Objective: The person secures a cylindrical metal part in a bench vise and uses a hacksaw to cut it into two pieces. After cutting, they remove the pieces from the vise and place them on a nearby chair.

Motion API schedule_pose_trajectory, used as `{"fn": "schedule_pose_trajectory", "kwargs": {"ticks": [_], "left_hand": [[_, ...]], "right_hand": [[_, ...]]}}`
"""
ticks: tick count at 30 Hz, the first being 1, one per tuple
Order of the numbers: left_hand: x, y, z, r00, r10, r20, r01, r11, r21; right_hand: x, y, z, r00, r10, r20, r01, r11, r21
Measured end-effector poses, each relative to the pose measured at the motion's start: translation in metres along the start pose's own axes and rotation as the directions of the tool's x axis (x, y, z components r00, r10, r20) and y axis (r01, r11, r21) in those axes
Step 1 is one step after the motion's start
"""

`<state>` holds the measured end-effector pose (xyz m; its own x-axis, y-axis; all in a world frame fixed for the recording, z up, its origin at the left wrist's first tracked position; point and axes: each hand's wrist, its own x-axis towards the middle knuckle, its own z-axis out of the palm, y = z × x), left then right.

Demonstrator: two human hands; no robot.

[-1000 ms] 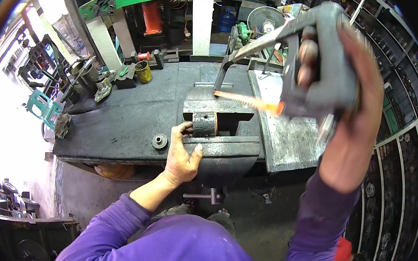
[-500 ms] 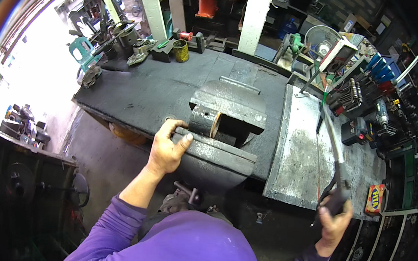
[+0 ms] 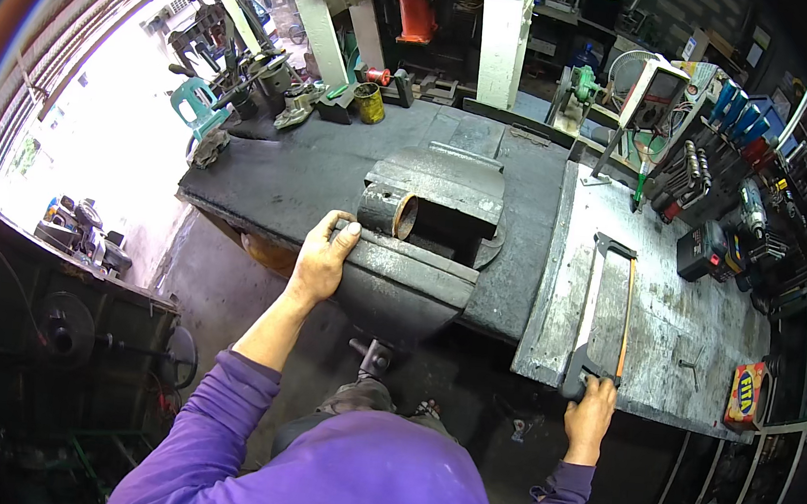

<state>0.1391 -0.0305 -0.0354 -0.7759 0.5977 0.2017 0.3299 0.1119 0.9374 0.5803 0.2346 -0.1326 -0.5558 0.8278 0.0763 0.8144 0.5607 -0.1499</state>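
Left hand (image 3: 321, 259), grip unclear, touches the vise (image 3: 411, 270) at the desk's (image 3: 262, 168) front edge; right hand (image 3: 590, 420) grasps the hacksaw (image 3: 591, 302).

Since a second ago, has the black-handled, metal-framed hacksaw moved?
Yes, the hacksaw has moved rightward, away from the grey steel vise, and down onto the silvery metal-topped board.

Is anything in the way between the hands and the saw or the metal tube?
Nothing visible is in the way. The right hand is at the handle of the hacksaw. The left hand is on the vise, beside the metal tube; I can't tell whether it touches the tube.
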Motion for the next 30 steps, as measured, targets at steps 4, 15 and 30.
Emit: {"fn": "schedule_pose_trajectory", "kwargs": {"ticks": [4,15,30], "left_hand": [[-0.001,-0.003,0.001,1.0,0.002,0.011,-0.002,0.999,-0.048],[-0.001,-0.009,0.002,0.996,0.091,-0.018,-0.092,0.991,-0.1],[0.055,0.014,-0.021,0.85,-0.148,0.505,0.371,0.85,-0.375]], "right_hand": [[-0.004,-0.021,-0.014,0.999,0.043,-0.032,-0.04,0.994,0.103],[-0.05,-0.199,0.057,0.731,-0.487,0.477,0.137,0.791,0.597],[-0.088,-0.372,0.248,0.814,-0.3,0.498,-0.214,0.643,0.736]]}}
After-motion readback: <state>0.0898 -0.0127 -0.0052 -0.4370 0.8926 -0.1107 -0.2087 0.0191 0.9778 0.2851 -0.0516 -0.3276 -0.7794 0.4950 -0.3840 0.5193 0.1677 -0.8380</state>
